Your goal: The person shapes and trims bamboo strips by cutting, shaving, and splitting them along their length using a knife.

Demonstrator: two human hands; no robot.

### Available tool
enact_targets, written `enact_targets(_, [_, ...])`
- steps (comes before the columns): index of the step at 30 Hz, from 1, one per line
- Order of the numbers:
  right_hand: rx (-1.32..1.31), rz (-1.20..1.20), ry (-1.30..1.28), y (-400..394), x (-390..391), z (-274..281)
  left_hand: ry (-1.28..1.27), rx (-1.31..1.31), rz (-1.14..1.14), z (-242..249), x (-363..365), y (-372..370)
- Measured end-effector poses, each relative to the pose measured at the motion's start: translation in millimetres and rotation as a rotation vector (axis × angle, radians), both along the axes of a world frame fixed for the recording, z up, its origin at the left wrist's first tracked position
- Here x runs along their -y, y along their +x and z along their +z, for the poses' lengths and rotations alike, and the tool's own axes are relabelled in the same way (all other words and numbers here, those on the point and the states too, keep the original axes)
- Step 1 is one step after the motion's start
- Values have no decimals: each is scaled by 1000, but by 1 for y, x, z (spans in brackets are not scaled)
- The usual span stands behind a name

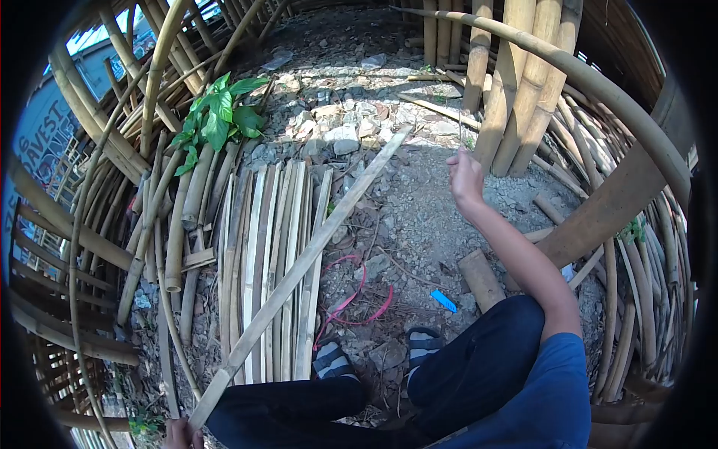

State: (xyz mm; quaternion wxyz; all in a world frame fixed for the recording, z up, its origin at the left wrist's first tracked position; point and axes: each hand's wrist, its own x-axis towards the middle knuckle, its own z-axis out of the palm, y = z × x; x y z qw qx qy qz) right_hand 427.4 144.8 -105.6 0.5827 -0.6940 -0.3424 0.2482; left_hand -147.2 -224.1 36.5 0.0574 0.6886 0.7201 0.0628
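Observation:
My left hand, at the bottom left edge, is closed round the lower end of a long split bamboo strip. The strip slants up to the right across my leg and over a bundle of pale bamboo strips lying on the ground. My right hand is raised at right of centre, its fingers closed. A thin dark object sticks up from it; what it is I cannot make out. The far end of the long strip is left of my right hand, apart from it.
Bamboo poles stand at the upper right, more poles lean at the left beside a leafy plant. A pink ribbon, a blue object and a short bamboo piece lie near my feet.

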Motion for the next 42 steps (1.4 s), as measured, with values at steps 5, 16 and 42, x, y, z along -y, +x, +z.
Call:
enact_targets(5, [185,341,97,-59,23,12,-232,456,213,-12,0,-24])
enact_targets(16, [754,772,141,-136,63,42,-188,586,56,-7,-120,17])
enact_targets(42, [835,578,-29,-111,28,35,74,357,-208,-34,-198,135])
